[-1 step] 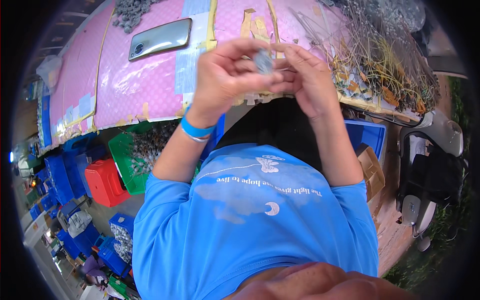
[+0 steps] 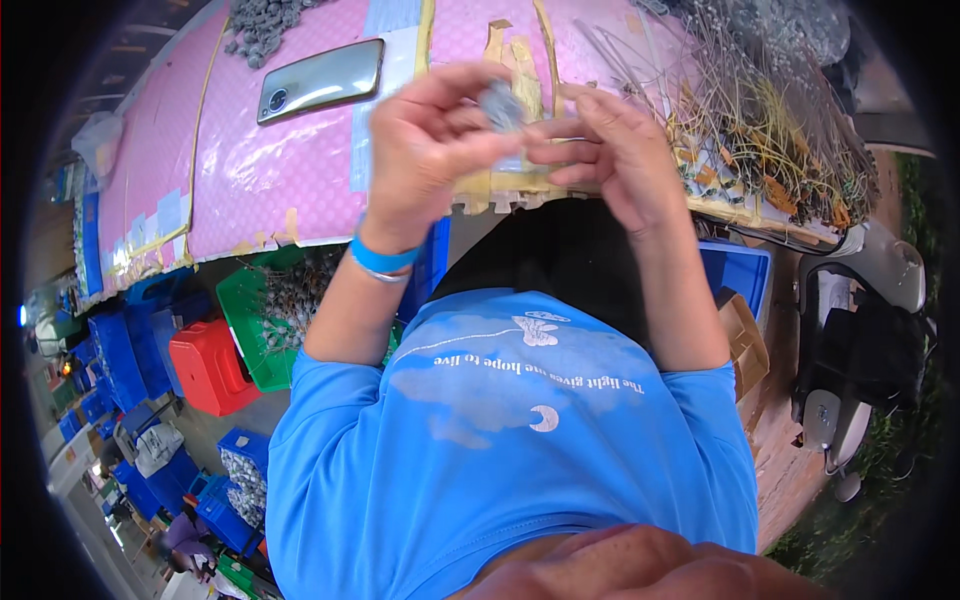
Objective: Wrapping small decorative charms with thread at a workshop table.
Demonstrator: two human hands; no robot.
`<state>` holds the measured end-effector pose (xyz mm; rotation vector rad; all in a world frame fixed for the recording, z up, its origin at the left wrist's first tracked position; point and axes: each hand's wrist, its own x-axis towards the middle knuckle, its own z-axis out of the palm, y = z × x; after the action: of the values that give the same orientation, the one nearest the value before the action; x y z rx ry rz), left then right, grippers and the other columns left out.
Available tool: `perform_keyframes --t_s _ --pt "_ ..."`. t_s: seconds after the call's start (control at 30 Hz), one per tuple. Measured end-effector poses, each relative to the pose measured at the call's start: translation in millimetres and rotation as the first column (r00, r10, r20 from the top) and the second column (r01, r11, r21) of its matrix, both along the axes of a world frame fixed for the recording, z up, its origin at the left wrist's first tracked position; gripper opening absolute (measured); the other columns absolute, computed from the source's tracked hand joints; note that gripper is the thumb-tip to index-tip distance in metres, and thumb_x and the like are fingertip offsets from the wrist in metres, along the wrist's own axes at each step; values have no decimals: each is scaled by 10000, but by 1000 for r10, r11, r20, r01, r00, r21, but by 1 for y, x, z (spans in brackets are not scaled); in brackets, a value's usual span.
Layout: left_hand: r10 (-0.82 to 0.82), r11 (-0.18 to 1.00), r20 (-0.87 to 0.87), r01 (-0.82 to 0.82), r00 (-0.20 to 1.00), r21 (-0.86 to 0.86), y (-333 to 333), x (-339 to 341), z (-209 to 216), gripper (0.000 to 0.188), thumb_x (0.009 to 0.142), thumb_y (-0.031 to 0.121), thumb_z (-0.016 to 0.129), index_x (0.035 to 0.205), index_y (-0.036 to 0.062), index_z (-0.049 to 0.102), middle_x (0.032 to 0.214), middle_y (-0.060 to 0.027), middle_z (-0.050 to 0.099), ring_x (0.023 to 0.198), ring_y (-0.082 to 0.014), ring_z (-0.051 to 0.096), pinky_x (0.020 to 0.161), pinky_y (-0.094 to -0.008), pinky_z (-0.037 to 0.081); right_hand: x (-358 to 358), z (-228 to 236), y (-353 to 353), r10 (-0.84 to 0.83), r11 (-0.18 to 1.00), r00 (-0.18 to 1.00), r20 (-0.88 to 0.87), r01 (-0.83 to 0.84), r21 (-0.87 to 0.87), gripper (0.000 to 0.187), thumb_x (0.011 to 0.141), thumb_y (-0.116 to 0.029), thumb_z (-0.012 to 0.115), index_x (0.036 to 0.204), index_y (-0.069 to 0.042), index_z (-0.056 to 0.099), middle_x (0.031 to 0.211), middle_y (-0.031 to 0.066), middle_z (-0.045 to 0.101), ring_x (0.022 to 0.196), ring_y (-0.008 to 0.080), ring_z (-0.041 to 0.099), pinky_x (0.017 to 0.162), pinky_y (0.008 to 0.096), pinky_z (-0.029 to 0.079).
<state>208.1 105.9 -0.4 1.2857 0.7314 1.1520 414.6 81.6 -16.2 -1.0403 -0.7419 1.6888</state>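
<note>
My left hand grips a small grey rounded part between thumb and fingers, above the pink-covered table. The part is smeared by motion, so its exact kind does not show. Just right of it is my right hand, fingers stretched toward the part and spread apart, with nothing visible in them. Its fingertips come close to the left thumb; whether they touch I cannot tell. Beyond my right hand lies a tangled heap of thin wires with yellow and orange ends.
A phone lies on the table at the left, below a pile of grey parts. Under the table's edge stand a green bin of wired parts, a red stool-like container and a blue bin. A scooter is at the right.
My left hand has moved left and slightly away from me with the grey part. My right hand has shifted a little right, so the hands are farther apart.
</note>
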Motion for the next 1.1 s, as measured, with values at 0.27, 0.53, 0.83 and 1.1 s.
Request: perform_keyframes --t_s 0.27,0.53,0.83,1.1 --pt "47 999 59 -48 997 21 -1 -42 19 452 730 -102 725 1162 -56 602 940 -134 698 871 -209 718 755 -281 590 57 35 47 28 975 863 505 -135 176 314 943 -157 606 1227 -27 635 830 143 719 586 123 654 495 219 501" --pt "-451 826 73 447 890 -343 -32 7 0 403 715 -92 747 1098 -85 620 898 -122 697 840 -182 719 750 -249 577 20 15 195 -599 693 134 790 -407 595 144 734 -126 641 811 -26 711 780 224 675 718 411 655 682 460 534" --pt "-402 845 -5 369 916 -386 -39 -21 -10 407 717 -95 746 1103 -96 617 907 -125 699 852 -203 725 774 -267 581 21 1 194 -613 726 -56 788 -434 533 215 733 -186 598 741 9 689 750 259 654 750 434 654 710 490 536" --pt "-259 908 40 258 965 -330 -45 -32 -5 425 732 -102 746 1131 -103 603 938 -152 710 873 -213 722 818 -304 582 40 -1 168 -500 816 -321 804 -486 313 233 846 -277 603 982 -135 727 921 174 702 878 400 660 792 502 529"
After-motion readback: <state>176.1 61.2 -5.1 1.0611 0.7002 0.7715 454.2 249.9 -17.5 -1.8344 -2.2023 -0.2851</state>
